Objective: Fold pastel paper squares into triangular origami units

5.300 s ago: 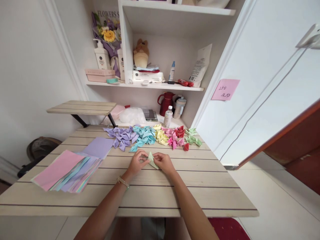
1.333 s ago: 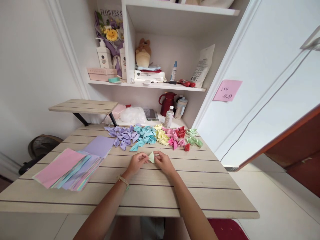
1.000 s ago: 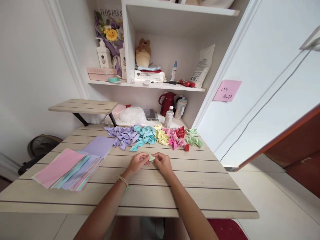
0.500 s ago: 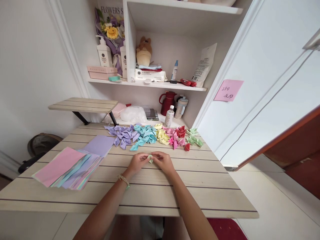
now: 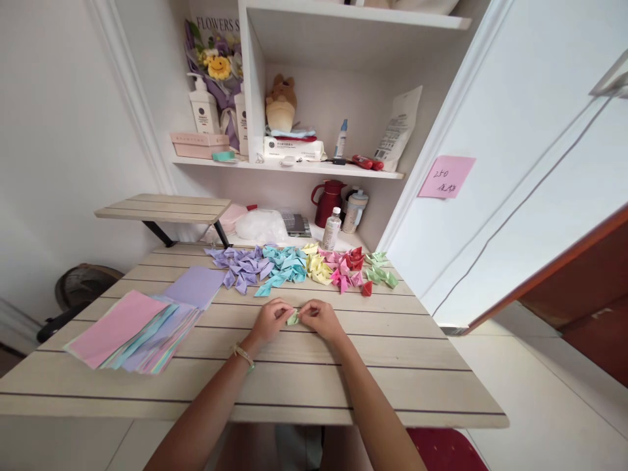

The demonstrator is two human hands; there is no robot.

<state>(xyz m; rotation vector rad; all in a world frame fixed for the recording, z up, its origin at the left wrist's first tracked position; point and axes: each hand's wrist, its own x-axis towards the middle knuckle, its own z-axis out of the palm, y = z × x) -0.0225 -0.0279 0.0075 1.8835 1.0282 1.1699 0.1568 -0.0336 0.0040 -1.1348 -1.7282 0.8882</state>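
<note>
The small green paper, which stood as a pointed triangle between the fingertips a little over a second ago, now shows as a smaller, lower shape under them, while the two hands have kept nearly the same place. It is folded, and partly hidden by the fingers. The left hand pinches it from one side and the right hand from the other, thumbs and fingertips closed on its edges. Both hands are low over the table, and a bracelet circles the left wrist.

Just beyond the grip, folded pieces lie in a row by colour: purple pieces ahead and to the left, blue pieces almost straight ahead, then yellow pieces, pink pieces and, farthest right, green pieces. A single red piece sits at the near edge of the row, right of the grip.

Well to the left of the hands is a fanned stack of paper, a lilac sheet at its far end. Behind the row, a clear bottle stands upright before a red jug.
</note>
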